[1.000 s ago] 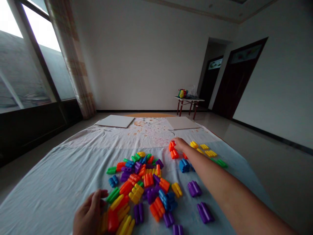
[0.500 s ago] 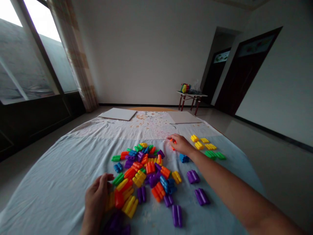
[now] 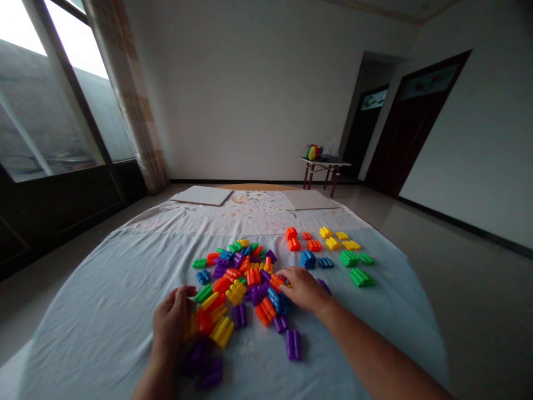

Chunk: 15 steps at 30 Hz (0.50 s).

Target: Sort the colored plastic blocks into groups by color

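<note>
A heap of colourful plastic building blocks, with orange pieces, yellow pieces and purple pieces, spreads over the cloth in front of me. My right hand reaches down onto the heap's right side, fingers bent. A sliver of a yellow block shows between its finger and thumb; the rest is hidden. Beside the fingertips lies an orange block. At the heap's left edge rests my left hand, fingers loosely bent and apart, near a green block.
Right of the heap, blocks lie grouped by colour: orange, yellow, blue and green. A white board and a beige board lie at the table's far side. A small table stands beyond.
The orange block that my right hand held now lies in the orange group at the back right. That hand has come back toward me, onto the heap. My left hand stays about where it was.
</note>
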Tool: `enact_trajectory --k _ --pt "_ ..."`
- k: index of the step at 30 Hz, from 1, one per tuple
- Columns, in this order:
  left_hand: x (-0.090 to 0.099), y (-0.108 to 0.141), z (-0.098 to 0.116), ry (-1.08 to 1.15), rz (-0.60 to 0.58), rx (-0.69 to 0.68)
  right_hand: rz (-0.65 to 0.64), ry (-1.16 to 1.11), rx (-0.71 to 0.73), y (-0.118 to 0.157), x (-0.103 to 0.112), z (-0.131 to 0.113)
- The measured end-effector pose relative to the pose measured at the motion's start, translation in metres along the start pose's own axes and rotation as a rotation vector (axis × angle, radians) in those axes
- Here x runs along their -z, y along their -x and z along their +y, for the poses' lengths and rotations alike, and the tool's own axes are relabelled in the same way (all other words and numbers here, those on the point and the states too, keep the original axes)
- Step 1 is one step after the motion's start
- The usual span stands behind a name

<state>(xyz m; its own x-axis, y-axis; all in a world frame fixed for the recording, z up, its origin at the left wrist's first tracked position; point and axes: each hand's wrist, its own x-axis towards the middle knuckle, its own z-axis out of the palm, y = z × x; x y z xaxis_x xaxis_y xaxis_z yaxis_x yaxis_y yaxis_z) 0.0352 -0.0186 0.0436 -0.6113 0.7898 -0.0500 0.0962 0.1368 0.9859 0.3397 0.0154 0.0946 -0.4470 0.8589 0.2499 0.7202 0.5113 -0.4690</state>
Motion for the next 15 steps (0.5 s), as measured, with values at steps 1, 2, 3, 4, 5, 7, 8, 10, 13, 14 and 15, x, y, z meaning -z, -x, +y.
enact_trajectory --k 1,2,3,4,5,7,8,10,13,14,15 --pt "0.000 0.000 0.000 0.003 0.002 -0.006 0.010 -0.026 0.001 0.001 -0.001 -0.001" --pt "0.000 -0.001 -0.001 0.005 0.002 -0.011 0.031 -0.062 -0.001 0.002 -0.001 -0.001" --pt "0.000 0.000 -0.001 0.005 0.002 -0.015 0.059 -0.108 -0.006 0.003 -0.001 -0.002" --pt "0.000 0.000 -0.001 0.006 0.001 -0.018 0.089 -0.159 -0.016 0.004 -0.001 -0.002" --pt "0.001 0.000 -0.001 0.007 0.001 -0.021 0.120 -0.210 -0.031 0.005 -0.001 -0.002" --pt "0.001 0.002 0.000 0.009 0.001 -0.022 0.164 -0.291 -0.062 0.007 0.001 -0.002" --pt "0.001 0.003 0.001 0.010 0.001 -0.020 0.169 -0.316 -0.070 0.008 0.002 -0.002" --pt "0.001 0.004 0.003 0.012 -0.001 -0.014 0.164 -0.327 -0.076 0.009 0.003 -0.002" --pt "0.002 0.004 0.005 0.000 -0.007 0.000 0.133 -0.245 -0.066 0.011 0.003 -0.001" --pt "0.002 0.003 0.006 -0.007 -0.004 0.004 0.126 -0.213 -0.064 0.011 0.003 -0.001" --pt "0.003 0.002 0.005 -0.016 0.000 0.008 0.121 -0.196 -0.061 0.011 0.003 0.001"
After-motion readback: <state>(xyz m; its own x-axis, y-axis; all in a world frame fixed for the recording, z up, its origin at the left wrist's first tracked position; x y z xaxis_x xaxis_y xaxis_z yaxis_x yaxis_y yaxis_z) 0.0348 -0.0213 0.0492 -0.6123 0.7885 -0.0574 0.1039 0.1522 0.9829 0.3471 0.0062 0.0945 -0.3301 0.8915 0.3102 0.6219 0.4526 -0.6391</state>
